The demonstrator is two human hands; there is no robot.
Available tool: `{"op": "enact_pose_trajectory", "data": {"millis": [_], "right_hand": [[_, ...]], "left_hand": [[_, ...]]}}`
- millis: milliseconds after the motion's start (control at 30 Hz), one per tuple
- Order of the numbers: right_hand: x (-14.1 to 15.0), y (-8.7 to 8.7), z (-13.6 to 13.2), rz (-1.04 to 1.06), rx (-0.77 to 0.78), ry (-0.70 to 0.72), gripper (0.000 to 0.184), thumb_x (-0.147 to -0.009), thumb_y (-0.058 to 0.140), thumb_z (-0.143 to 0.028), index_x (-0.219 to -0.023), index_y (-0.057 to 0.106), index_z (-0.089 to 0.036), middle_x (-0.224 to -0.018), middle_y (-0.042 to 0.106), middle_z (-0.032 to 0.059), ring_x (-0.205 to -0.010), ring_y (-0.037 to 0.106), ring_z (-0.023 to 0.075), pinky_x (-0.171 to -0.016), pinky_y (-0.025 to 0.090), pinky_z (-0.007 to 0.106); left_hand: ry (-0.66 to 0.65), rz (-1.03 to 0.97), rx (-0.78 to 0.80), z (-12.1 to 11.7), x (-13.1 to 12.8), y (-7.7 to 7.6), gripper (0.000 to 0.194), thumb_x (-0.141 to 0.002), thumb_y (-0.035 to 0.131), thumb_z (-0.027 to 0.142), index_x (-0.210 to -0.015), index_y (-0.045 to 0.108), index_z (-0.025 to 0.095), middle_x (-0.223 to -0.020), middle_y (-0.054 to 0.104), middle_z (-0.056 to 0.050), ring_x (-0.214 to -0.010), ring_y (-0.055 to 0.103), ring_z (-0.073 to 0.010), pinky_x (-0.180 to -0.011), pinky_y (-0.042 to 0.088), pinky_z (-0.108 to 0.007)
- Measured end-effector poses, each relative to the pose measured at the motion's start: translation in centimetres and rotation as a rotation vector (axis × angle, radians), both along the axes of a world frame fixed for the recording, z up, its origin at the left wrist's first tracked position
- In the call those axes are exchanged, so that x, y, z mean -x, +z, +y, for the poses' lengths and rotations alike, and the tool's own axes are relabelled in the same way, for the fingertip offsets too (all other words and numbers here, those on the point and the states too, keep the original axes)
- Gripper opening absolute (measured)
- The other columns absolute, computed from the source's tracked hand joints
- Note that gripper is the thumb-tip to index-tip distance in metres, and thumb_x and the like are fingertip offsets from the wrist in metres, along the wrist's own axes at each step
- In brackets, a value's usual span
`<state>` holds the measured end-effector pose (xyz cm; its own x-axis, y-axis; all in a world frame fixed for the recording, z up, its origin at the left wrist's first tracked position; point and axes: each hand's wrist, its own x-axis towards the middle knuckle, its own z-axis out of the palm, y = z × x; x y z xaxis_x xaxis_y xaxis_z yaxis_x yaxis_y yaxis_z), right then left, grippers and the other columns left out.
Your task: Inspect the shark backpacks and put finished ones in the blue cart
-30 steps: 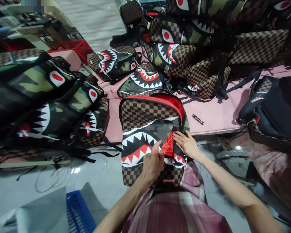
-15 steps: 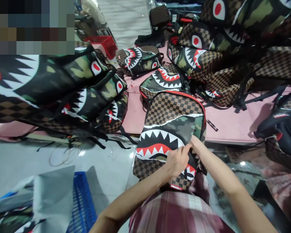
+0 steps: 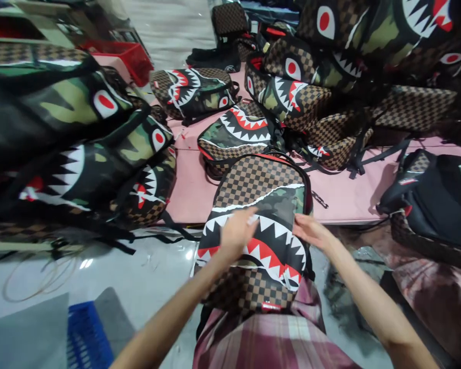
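Note:
A backpack (image 3: pixel 261 184) with brown-and-black checks, camouflage and a red-and-white shark mouth leans between the pink table edge and my lap, its front panel facing me. Over the left part of that panel is my left hand (image 3: pixel 238 230), slightly blurred, fingers loosely extended and nothing in them; whether it touches the bag I cannot tell. My right hand (image 3: pixel 313 230) is at the bag's right side, fingers stretched out with the tips against the edge. Behind this bag, a similar backpack (image 3: pixel 238 128) lies on the table.
Shark-print backpacks (image 3: pixel 126 138) are piled at the left, and more bags (image 3: pixel 311 97) stack at the back right. A dark backpack (image 3: pixel 430 200) rests at the right. The pink table (image 3: pixel 192 179) holds a small black strip (image 3: pixel 319 200). A red bin (image 3: pixel 134 59) and blue crate (image 3: pixel 88 333) are also around.
My hands have come apart: the left moved left across the front panel, while the right stays at the bag's right side with its fingers now extended. The view has turned slightly right.

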<state>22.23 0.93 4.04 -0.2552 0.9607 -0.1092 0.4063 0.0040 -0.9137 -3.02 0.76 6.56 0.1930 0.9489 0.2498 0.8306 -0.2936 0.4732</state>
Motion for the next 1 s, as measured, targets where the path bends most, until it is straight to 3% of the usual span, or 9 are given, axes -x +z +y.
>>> {"op": "enact_pose_trajectory", "data": {"millis": [100,167,267,400,500,633,733,833,1000], "right_hand": [[-3.2,0.6,-3.0,-0.168,-0.081,-0.136,0.034,-0.092,0.035,-0.041,-0.102,0.059,-0.018,-0.090,0.064,0.0076,-0.079,0.062,0.0177,-0.070,0.050,0.032],[-2.5,0.0,-7.1,-0.374,-0.167,-0.004,0.029,-0.086,0.048,-0.043,-0.101,0.059,-0.021,-0.088,0.063,0.0050,-0.075,0.060,0.0180,-0.068,0.048,0.031],[0.8,-1.6,-12.6,-0.593,-0.213,0.341,0.024,-0.082,0.057,-0.037,-0.101,0.058,-0.022,-0.089,0.061,0.0043,-0.076,0.060,0.0191,-0.057,0.044,0.027],[2.6,-2.4,-14.4,-0.742,-0.209,0.371,0.018,-0.086,0.048,-0.016,-0.102,0.054,-0.020,-0.085,0.059,0.0022,-0.069,0.058,0.0155,-0.052,0.038,0.025],[1.8,-2.2,-13.1,-0.771,-0.273,0.384,0.024,-0.085,0.045,-0.009,-0.108,0.052,-0.017,-0.086,0.058,0.0035,-0.070,0.056,0.0153,-0.053,0.036,0.025],[0.8,-1.6,-10.0,-0.758,-0.346,0.378,0.014,-0.088,0.044,-0.016,-0.086,0.059,-0.017,-0.079,0.057,0.0036,-0.067,0.053,0.0150,-0.052,0.032,0.025],[-0.1,-0.3,-5.3,-0.692,-0.349,0.318,0.018,-0.087,0.045,-0.014,-0.077,0.060,-0.017,-0.072,0.056,0.0026,-0.063,0.051,0.0136,-0.055,0.032,0.025],[-1.2,1.2,1.2,-0.677,-0.353,0.013,0.018,-0.088,0.046,-0.020,-0.081,0.061,-0.015,-0.082,0.059,0.0058,-0.070,0.054,0.0155,-0.060,0.035,0.025],[-1.2,2.6,8.6,-0.528,-0.360,-0.071,0.021,-0.086,0.050,-0.030,-0.097,0.058,-0.013,-0.103,0.059,0.0099,-0.091,0.055,0.0216,-0.078,0.040,0.030]], "left_hand": [[0.242,-0.056,-0.187,4.1,3.6,0.2,0.032,-0.084,0.048,0.026,-0.113,0.051,0.014,-0.110,0.057,-0.013,-0.105,0.051,-0.0262,-0.090,0.043,-0.042],[0.117,-0.021,-0.270,3.8,3.6,-0.5,0.031,-0.083,0.047,0.020,-0.113,0.051,0.013,-0.115,0.055,-0.014,-0.114,0.047,-0.0273,-0.095,0.039,-0.044],[-0.330,0.090,-0.251,-2.1,1.1,-2.9,0.026,-0.082,0.044,0.008,-0.103,0.056,0.019,-0.107,0.062,-0.007,-0.117,0.046,-0.0248,-0.097,0.038,-0.044],[-0.733,0.037,-0.219,-11.4,-1.6,-5.9,0.023,-0.089,0.041,0.012,-0.104,0.056,0.018,-0.106,0.064,-0.002,-0.115,0.048,-0.0151,-0.100,0.037,-0.032],[-0.945,0.097,-0.101,-13.9,-2.2,-6.6,0.027,-0.092,0.039,0.016,-0.114,0.053,0.020,-0.119,0.060,0.001,-0.122,0.043,-0.0114,-0.103,0.035,-0.027],[-0.980,0.151,0.041,-13.4,-2.1,-7.0,0.035,-0.091,0.040,0.017,-0.125,0.046,0.021,-0.131,0.051,0.000,-0.131,0.033,-0.0145,-0.108,0.031,-0.032],[-1.007,0.159,0.117,-13.3,-2.1,-7.6,0.041,-0.090,0.040,0.015,-0.130,0.041,0.022,-0.135,0.048,0.000,-0.133,0.028,-0.0146,-0.110,0.028,-0.035],[-1.002,0.148,0.199,-13.8,-2.5,-7.9,0.042,-0.090,0.040,0.015,-0.132,0.040,0.023,-0.135,0.048,-0.002,-0.134,0.028,-0.0147,-0.110,0.026,-0.036],[-0.903,0.003,0.211,-12.2,-0.9,-6.8,0.034,-0.089,0.040,0.020,-0.119,0.054,0.027,-0.122,0.059,-0.003,-0.128,0.038,-0.0185,-0.107,0.030,-0.041]]}}
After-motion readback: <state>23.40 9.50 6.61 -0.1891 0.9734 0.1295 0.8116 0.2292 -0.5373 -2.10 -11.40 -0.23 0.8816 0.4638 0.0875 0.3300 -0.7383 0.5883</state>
